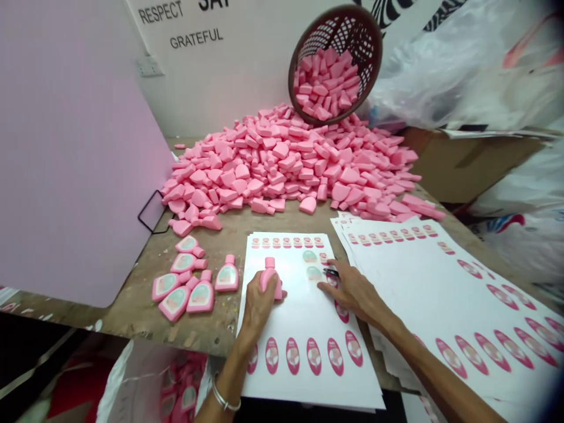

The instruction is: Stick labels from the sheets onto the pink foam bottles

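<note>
My left hand [259, 299] is closed around a small pink bottle [270, 277], holding it upright over a white sticker sheet [282, 317]. The side of the bottle facing me shows no label. At the sheet's right edge, my right hand [350, 288] grips a small dark pointed tool [331, 272], whose exact kind I cannot make out. Its tip is beside a pale green sticker [314, 273], with a second green sticker [309, 257] just above. Left of the sheet, several labelled pink bottles [201, 296] lie on the table.
A large heap of unlabelled pink bottles [273, 158] covers the back of the table [242, 229]. Above it leans a tipped brown basket [372, 53] holding more. More sticker sheets [405, 270] lie at right. Below the front edge, a white sack [132, 382] contains pink bottles. A pale panel [74, 147] stands at left.
</note>
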Demonstrator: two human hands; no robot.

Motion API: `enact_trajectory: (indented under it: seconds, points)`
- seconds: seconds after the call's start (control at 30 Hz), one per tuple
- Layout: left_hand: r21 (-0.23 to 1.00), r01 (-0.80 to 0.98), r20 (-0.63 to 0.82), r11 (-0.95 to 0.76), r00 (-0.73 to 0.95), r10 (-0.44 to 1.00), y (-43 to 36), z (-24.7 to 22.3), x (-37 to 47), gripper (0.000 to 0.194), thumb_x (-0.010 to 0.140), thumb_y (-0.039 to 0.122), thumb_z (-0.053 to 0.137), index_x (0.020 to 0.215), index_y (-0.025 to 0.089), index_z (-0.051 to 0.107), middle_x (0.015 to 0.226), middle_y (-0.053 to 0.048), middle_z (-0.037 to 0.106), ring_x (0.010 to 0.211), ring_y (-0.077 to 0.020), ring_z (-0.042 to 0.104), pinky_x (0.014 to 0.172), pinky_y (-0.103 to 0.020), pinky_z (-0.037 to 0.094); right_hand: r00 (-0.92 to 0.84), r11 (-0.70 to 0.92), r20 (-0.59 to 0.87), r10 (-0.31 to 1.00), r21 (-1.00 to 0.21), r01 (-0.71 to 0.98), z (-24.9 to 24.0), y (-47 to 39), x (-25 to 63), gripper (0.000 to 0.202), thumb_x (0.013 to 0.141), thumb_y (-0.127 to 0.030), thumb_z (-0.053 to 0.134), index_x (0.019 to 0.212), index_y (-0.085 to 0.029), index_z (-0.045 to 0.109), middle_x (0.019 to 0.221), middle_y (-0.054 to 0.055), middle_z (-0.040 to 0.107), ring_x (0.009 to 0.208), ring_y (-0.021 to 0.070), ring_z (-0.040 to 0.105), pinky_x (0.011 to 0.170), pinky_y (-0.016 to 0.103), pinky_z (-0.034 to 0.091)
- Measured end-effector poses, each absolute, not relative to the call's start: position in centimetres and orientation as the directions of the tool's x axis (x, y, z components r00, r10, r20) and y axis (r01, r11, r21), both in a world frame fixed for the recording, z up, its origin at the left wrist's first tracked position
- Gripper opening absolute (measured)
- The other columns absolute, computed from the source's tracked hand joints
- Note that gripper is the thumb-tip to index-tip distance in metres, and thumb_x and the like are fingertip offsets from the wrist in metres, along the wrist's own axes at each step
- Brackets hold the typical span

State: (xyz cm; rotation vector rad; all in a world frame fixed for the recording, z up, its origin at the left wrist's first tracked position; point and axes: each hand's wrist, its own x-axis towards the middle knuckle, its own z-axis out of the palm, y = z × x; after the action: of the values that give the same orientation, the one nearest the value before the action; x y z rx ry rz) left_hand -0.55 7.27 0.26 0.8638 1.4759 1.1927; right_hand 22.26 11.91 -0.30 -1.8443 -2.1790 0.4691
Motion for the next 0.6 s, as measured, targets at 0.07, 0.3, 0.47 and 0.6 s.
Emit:
enact_trajectory:
  seconds: [0.07, 0.3, 0.47, 0.6]
  points:
    - [0.969, -0.037, -0.245, 0.244, -0.247, 0.937, 7.4, 0.7, -0.3, 0.041, 0.074, 0.051, 0.063, 0.09, 0.015, 0.055, 0.071, -0.003, 0.063, 0.055, -0.0152, 0.065, 0.051, -0.025, 0.054, -0.15, 0.149, 0.029, 0.988, -0.4, 0.904, -0.1, 12.0, 21.9, 0.041, 0.087, -0.049, 0.044, 0.115, -0.02, 0.054, 0.099, 0.009, 0.066, 0.09, 0.0258, 0.061, 0.073, 0.037, 0.043]
    - [0.963, -0.11, -0.25, 0.245, -0.031, 0.968, 8.9, 1.9, 3.2, 0.041, 0.075, 0.051, 0.062, 0.09, 0.014, 0.055, 0.076, -0.005, 0.062, 0.055, -0.0155, 0.064, 0.046, -0.026, 0.053, -0.279, 0.355, 0.251, 0.927, -0.35, 0.867, -0.4, 13.5, 21.5, 0.016, 0.088, -0.028, 0.045, 0.092, -0.02, 0.058, 0.091, 0.005, 0.067, 0.084, 0.0214, 0.058, 0.075, 0.035, 0.035]
    - [0.951, -0.172, -0.259, 0.257, 0.014, 0.966, 9.7, 1.1, 4.9, 0.043, 0.078, 0.053, 0.06, 0.094, 0.014, 0.053, 0.071, -0.003, 0.059, 0.061, -0.0191, 0.067, 0.055, -0.028, 0.055, -0.327, 0.4, 0.263, 0.908, -0.307, 0.864, -1.0, 13.3, 21.6, 0.015, 0.089, -0.026, 0.045, 0.088, -0.019, 0.058, 0.086, 0.005, 0.066, 0.081, 0.0204, 0.056, 0.074, 0.034, 0.033]
    - [0.937, -0.208, -0.282, 0.28, 0.017, 0.959, 9.9, 0.5, 5.0, 0.047, 0.075, 0.055, 0.062, 0.096, 0.014, 0.054, 0.079, -0.005, 0.06, 0.065, -0.0205, 0.069, 0.054, -0.028, 0.054, -0.345, 0.417, 0.266, 0.9, -0.293, 0.86, -1.2, 13.1, 21.5, 0.014, 0.089, -0.025, 0.045, 0.086, -0.019, 0.057, 0.083, 0.005, 0.064, 0.081, 0.0198, 0.056, 0.073, 0.032, 0.032]
